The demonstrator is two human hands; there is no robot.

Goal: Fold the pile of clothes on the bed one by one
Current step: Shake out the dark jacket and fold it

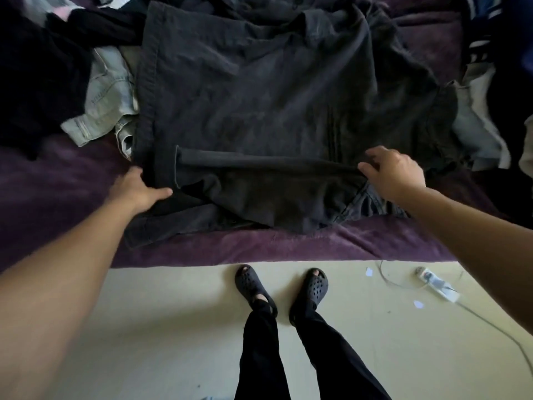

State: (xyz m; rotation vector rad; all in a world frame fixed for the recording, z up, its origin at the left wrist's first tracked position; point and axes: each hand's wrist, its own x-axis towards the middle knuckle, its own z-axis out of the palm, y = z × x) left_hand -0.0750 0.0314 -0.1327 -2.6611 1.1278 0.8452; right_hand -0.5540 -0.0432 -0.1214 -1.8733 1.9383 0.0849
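A dark grey garment (259, 96) lies spread across the purple bed cover (259, 246), its near part doubled over into a folded band (259, 163). My left hand (141, 189) rests on the garment's near left edge, thumb stretched out toward the fold. My right hand (392, 171) pinches the right end of the folded band between thumb and fingers. More clothes lie around it: a pale denim piece (106, 93) at the left and black clothes (43, 76) at the far left.
Light and striped clothes (478, 116) are heaped at the bed's right side. Below the bed edge is a pale floor (161, 327) with my feet in dark clogs (311, 287), a white power strip (438, 284) with its cable, and scraps of paper.
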